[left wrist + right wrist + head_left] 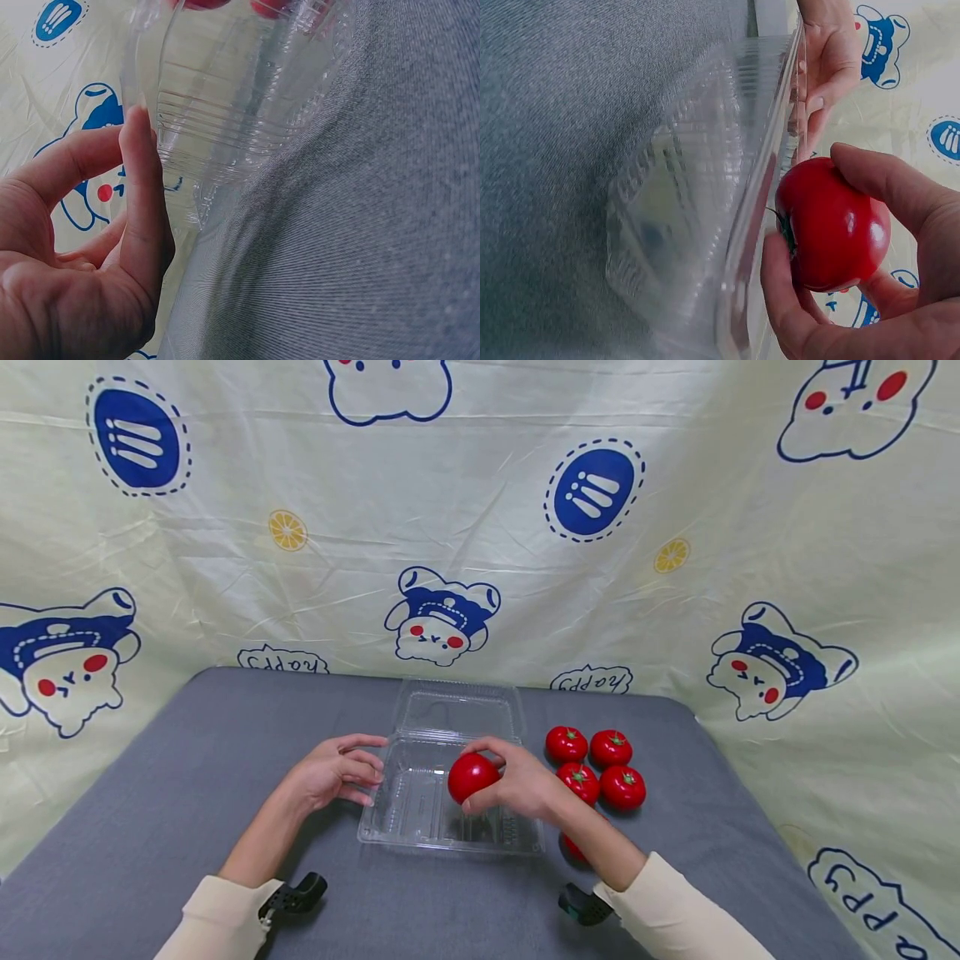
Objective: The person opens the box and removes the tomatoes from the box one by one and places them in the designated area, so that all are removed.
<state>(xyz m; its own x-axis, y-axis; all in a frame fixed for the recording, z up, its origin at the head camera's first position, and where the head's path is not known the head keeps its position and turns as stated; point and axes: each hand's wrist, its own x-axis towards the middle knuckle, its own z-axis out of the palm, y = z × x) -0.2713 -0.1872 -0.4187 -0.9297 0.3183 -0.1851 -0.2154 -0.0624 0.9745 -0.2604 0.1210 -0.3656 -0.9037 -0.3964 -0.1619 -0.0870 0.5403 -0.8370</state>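
Observation:
My right hand (521, 783) grips a shiny red tomato (471, 777) between thumb and fingers, over the clear plastic container (408, 842). In the right wrist view the tomato (832, 229) is level with the container's rim (739, 300), its green stem end turned toward the container. At the container's left side is my left hand (337, 772), its loosely bent fingertips right at the rim. The left wrist view shows a fingertip (137, 124) against the clear wall (217, 112). The container's lid (459, 706) lies folded open at the back.
Several more tomatoes (622, 788) stand grouped right of the container; one (573, 850) is partly hidden by my right forearm. A grey cloth (247, 718) covers the table. Behind it hangs a cream printed curtain (495, 460). Each wrist carries a black band (292, 897).

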